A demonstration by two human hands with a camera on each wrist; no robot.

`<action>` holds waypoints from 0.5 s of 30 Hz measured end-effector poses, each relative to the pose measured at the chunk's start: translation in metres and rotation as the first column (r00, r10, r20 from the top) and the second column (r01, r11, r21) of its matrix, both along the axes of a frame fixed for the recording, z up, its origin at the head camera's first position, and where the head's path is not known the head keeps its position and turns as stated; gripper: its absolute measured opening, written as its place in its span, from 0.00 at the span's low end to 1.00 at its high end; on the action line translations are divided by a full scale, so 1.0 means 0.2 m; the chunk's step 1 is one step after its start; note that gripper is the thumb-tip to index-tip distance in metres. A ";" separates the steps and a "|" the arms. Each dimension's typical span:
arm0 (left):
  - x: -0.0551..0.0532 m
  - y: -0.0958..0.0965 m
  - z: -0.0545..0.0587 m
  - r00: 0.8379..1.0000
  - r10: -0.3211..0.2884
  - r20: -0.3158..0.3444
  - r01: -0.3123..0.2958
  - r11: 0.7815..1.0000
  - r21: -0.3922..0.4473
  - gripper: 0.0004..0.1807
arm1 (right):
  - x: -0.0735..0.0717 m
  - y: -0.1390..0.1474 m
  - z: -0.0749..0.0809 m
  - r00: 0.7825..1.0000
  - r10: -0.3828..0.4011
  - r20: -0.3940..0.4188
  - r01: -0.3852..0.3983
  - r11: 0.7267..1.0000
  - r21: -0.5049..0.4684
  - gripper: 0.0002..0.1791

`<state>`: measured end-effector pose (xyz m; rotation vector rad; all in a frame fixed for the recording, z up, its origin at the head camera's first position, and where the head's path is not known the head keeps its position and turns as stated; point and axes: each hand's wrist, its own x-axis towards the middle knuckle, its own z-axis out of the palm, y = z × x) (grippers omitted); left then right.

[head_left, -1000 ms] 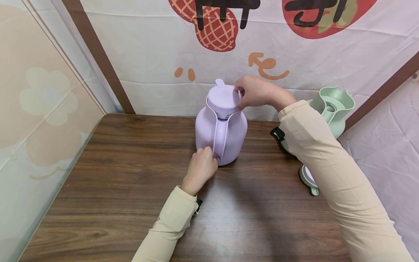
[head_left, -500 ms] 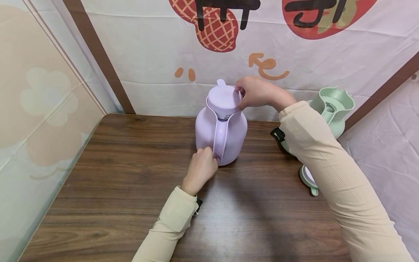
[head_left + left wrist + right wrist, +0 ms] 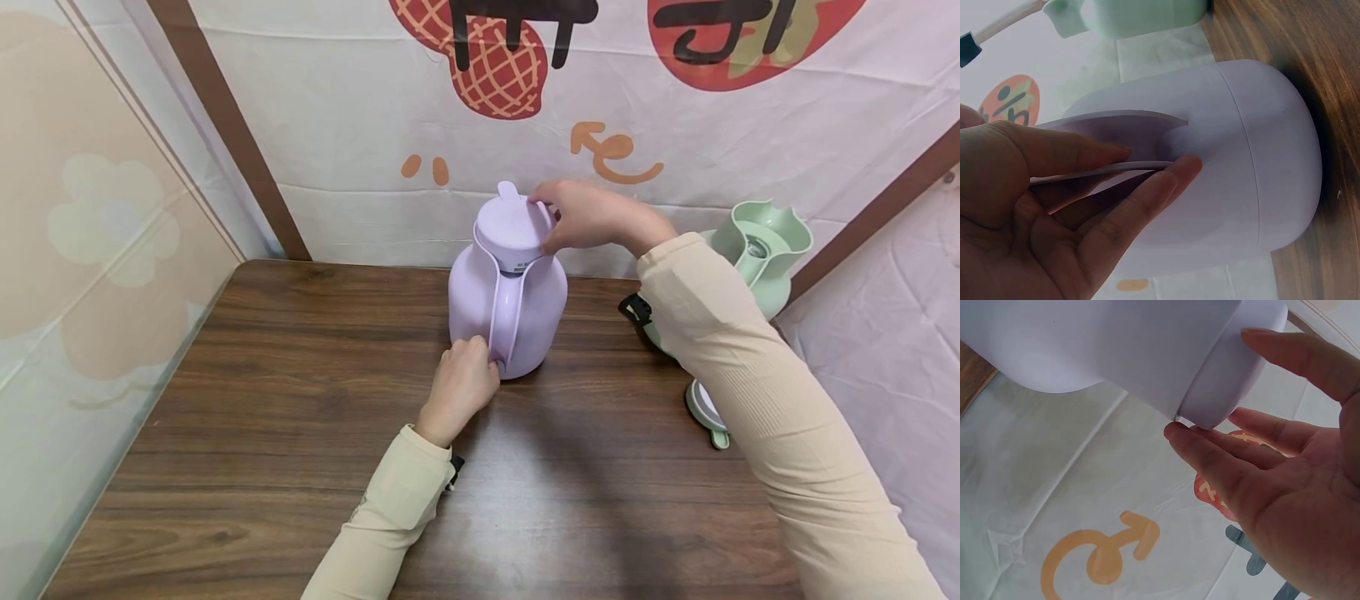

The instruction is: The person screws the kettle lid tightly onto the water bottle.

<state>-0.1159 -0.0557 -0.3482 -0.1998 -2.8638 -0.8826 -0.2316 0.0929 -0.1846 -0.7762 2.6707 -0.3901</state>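
Observation:
A lilac thermos jug [image 3: 468, 292] stands upright at the back of the table, its handle [image 3: 506, 312] facing me. Low on that handle, my left hand [image 3: 463, 379] pinches its edge between thumb and fingers, as the left wrist view shows. My right hand [image 3: 600, 215] holds the rim of the round lilac lid [image 3: 513, 222], thumb on the near side and fingers on the far side. In the right wrist view the lid [image 3: 1225, 375] sits in the jug's mouth, and the right fingers [image 3: 1210, 450] reach around its edge. A small tab sticks up from the lid's far side.
A green thermos jug [image 3: 772, 250] without a lid stands at the back right, partly behind my right sleeve. A green lid [image 3: 705, 408] lies in front of it on the wooden table [image 3: 300, 433]. A printed cloth wall [image 3: 337, 125] rises right behind the table.
The fingers of my right hand have shifted slightly on the lid's rim. My left hand and the lilac jug look the same as before.

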 end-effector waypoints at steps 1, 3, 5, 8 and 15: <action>0.00 0.00 0.00 1.000 -0.001 0.000 0.001 1.000 0.001 0.09 | 0.00 0.00 0.00 1.000 0.000 -0.002 0.000 1.000 0.006 0.36; 0.00 0.00 0.00 1.000 -0.002 0.002 0.002 1.000 0.005 0.09 | 0.00 0.00 0.00 1.000 -0.002 0.003 0.002 1.000 0.011 0.37; 0.00 0.00 0.00 1.000 -0.001 0.001 0.001 1.000 0.005 0.09 | 0.00 0.00 0.00 1.000 -0.009 0.012 0.009 1.000 0.014 0.38; 0.00 0.00 0.00 1.000 0.002 0.000 -0.002 1.000 0.004 0.09 | 0.00 0.00 0.00 1.000 -0.018 0.023 0.017 1.000 0.017 0.38; 0.00 0.00 0.00 1.000 0.007 -0.010 -0.007 1.000 0.002 0.08 | 0.01 0.00 0.00 0.999 -0.022 0.027 0.022 1.000 0.014 0.38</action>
